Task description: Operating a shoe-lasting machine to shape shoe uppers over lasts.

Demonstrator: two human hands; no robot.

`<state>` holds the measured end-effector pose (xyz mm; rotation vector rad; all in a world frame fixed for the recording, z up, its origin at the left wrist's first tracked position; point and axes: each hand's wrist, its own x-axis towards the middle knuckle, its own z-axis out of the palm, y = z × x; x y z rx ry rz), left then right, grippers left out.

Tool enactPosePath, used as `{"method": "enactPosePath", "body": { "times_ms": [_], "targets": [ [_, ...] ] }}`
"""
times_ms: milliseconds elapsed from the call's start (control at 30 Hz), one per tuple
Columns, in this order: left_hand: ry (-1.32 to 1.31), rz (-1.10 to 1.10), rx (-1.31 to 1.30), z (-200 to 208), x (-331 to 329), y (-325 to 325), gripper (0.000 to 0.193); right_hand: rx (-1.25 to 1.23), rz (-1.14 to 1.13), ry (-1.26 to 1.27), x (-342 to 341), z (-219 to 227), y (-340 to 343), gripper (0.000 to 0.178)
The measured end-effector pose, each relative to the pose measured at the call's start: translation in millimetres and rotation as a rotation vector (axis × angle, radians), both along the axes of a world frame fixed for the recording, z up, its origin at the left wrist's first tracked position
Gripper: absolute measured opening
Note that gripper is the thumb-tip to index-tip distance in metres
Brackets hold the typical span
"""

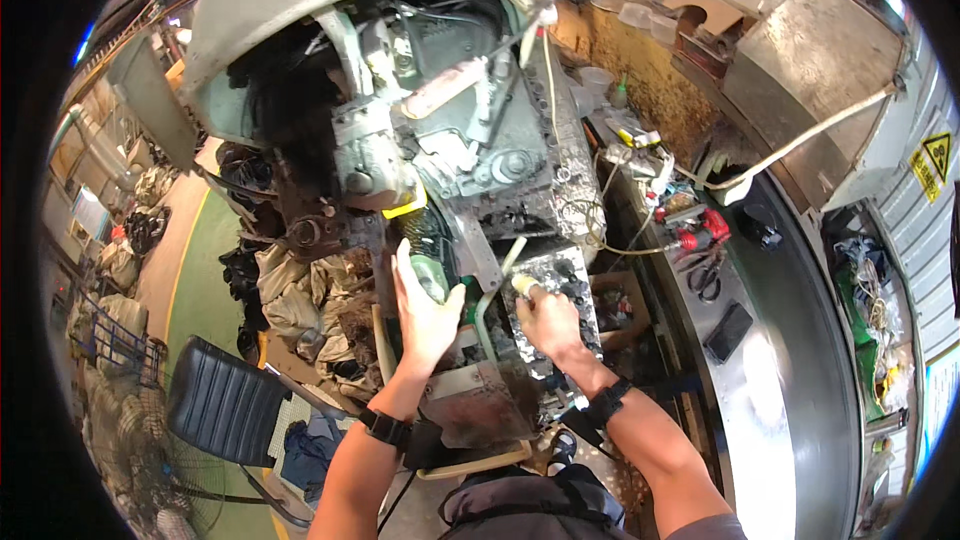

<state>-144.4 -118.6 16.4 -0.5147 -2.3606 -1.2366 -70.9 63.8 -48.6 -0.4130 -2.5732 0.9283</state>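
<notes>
Right fingers [530, 315] curl round a pale knob [523, 285], fist-like; underside of the grip hidden. Left hand [428, 318] loose, fingers straight up, thumb spread, right by the green part [430, 278]; can't tell if it's touching. Knob sits at the near edge of the machine [480, 130], over a speckled plate [575, 285]. Knob looks small, stiff, likely light by itself; any load would come from whatever it's fixed to. Metal around looks greasy, so expect slip: take the knob full-fist, not by its tip. Green part looks hard; I'd hold it by the sides. Further out: sacks [290, 285] and chair [225, 400] left; surface [755, 410] right, with phone [729, 333], scissors [705, 280], red drill [706, 229].
</notes>
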Motion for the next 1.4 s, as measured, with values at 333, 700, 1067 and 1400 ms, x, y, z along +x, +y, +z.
{"method": "enactPosePath", "body": {
  "times_ms": [333, 700, 1067, 1400],
  "targets": [
    [-0.009, -0.026, 0.071, 3.4, 12.9, -1.7, 0.095, -0.043, 0.017, 0.162, 7.2, 0.4, 5.5, 0.019],
    [-0.025, -0.089, 0.141, -16.8, -0.1, -3.1, 0.096, -0.122, 0.029, -0.048, 5.9, -8.4, 19.4, 0.046],
    [-0.035, -0.101, 0.141, -12.1, 1.7, -20.7, 0.097, 0.103, -0.042, -0.087, 16.0, 38.6, -26.7, 0.032],
    [-0.070, -0.151, 0.119, -17.7, -3.3, -20.3, 0.097, 0.025, -0.067, -0.076, 9.8, 19.2, -9.9, 0.031]
  ]
}}
